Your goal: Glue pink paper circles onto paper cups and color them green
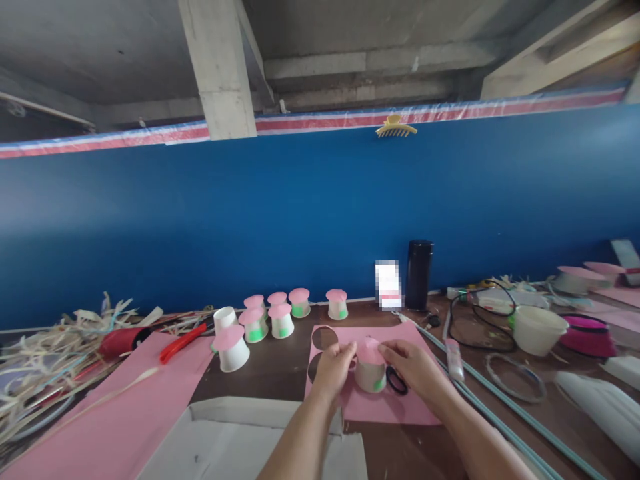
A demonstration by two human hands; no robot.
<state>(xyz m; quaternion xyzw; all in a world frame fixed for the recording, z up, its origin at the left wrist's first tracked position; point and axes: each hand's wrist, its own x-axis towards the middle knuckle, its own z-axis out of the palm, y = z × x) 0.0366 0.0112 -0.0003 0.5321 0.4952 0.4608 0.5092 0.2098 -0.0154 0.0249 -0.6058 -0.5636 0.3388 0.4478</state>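
Observation:
An upturned white paper cup (370, 379) with a green patch stands on a sheet of pink paper (419, 407). Over its base lies a pink paper disc (369, 350). My left hand (336, 368) pinches the disc's left edge between thumb and finger. On the opposite edge, my right hand (411, 365) pinches it too. Beside the cup, partly under my right hand, shows the black handle of what look like scissors (397, 381). Round holes (324, 337) are cut in the pink sheet's left side, one partly behind my left hand.
Several pink-capped cups (281, 321) stand at the back left, near a red-handled tool (183, 343). An open cardboard box (240, 433) lies in front. Paper strips (50, 373) heap at far left. A black bottle (419, 275), white tub (539, 330) and tubing (500, 397) are rightward.

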